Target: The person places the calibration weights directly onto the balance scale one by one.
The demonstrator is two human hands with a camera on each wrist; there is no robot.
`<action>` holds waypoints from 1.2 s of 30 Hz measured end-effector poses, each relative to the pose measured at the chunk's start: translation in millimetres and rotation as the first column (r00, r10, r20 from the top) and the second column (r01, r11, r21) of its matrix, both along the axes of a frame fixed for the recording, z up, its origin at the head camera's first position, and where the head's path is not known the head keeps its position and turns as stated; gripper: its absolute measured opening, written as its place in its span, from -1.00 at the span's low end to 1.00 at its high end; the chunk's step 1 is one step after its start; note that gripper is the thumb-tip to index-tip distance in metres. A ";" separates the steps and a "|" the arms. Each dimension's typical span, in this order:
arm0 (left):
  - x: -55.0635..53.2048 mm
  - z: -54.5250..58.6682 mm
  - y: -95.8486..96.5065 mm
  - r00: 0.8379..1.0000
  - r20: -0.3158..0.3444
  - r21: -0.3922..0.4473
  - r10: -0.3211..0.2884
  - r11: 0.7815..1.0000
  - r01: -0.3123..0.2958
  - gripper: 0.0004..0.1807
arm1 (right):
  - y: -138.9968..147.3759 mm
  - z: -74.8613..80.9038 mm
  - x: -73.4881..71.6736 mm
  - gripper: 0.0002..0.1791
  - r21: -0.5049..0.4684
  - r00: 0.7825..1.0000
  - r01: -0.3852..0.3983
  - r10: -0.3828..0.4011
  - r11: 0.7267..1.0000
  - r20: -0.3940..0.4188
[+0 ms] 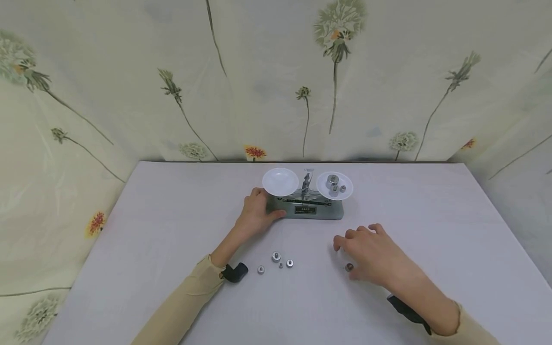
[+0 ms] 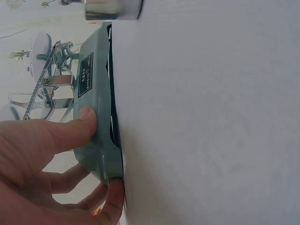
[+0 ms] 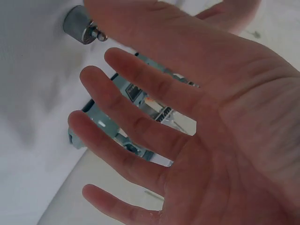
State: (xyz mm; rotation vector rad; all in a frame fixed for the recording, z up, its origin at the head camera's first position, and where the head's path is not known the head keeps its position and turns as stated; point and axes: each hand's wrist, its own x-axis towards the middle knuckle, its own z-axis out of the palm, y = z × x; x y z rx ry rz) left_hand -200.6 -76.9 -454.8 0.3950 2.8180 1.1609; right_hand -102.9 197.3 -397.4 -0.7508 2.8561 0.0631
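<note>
A green balance scale [image 1: 308, 212] stands at the back middle of the table with two white pans. My left hand [image 1: 255, 211] grips the left end of its base; the left wrist view puts the thumb on the front face and fingers around the end. Bare is the left pan [image 1: 280, 181]. The right pan [image 1: 321, 184] carries metal weights [image 1: 333, 180] of different sizes. My right hand [image 1: 373, 254] hovers over the table with fingers spread and loosely bent. Beside its thumb stands a knobbed metal weight [image 3: 77, 24], apart from the other fingers; whether the thumb touches it I cannot tell.
Several loose weights [image 1: 276, 257] of different sizes stand in a group on the white table [image 1: 172, 211] between my hands. A curtain [image 1: 258, 96] printed with dandelions hangs directly behind the table's back edge. A dark band [image 1: 235, 273] is on my left wrist.
</note>
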 end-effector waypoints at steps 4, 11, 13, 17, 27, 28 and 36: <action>0.3 0.6 -0.6 1.000 -0.009 -0.001 -0.004 1.000 0.004 -0.23 | -1.8 -1.2 -0.3 -0.41 0.005 1.000 -0.002 0.002 1.000 -0.010; 1.0 1.8 -0.6 1.000 -0.007 -0.001 0.001 1.000 -0.002 -0.23 | -2.4 -4.1 -1.8 -0.45 -0.004 0.996 -0.011 0.011 1.000 -0.085; 1.1 1.7 -0.6 1.000 -0.003 -0.001 0.003 1.000 -0.003 -0.22 | -1.6 -5.1 -2.4 -0.45 -0.003 0.994 -0.011 0.011 1.000 -0.105; 1.3 1.7 -0.5 1.000 0.005 -0.001 0.004 1.000 -0.004 -0.21 | 0.0 -6.7 -3.6 -0.47 -0.002 0.992 -0.010 0.010 1.000 -0.125; -0.7 1.1 -0.7 1.000 -0.004 -0.009 0.003 1.000 -0.003 -0.21 | -1.8 -10.7 -6.1 -0.73 0.000 0.988 -0.018 0.018 1.000 -0.152; -0.7 1.0 -0.7 1.000 -0.002 -0.007 0.002 1.000 -0.002 -0.21 | -2.1 -11.0 -6.2 -0.75 -0.003 0.987 -0.022 0.022 1.000 -0.162; -0.3 0.1 -0.2 1.000 -0.012 -0.013 0.006 1.000 -0.006 -0.21 | -1.4 -7.9 -6.8 -0.82 0.006 0.971 -0.028 0.028 1.000 -0.235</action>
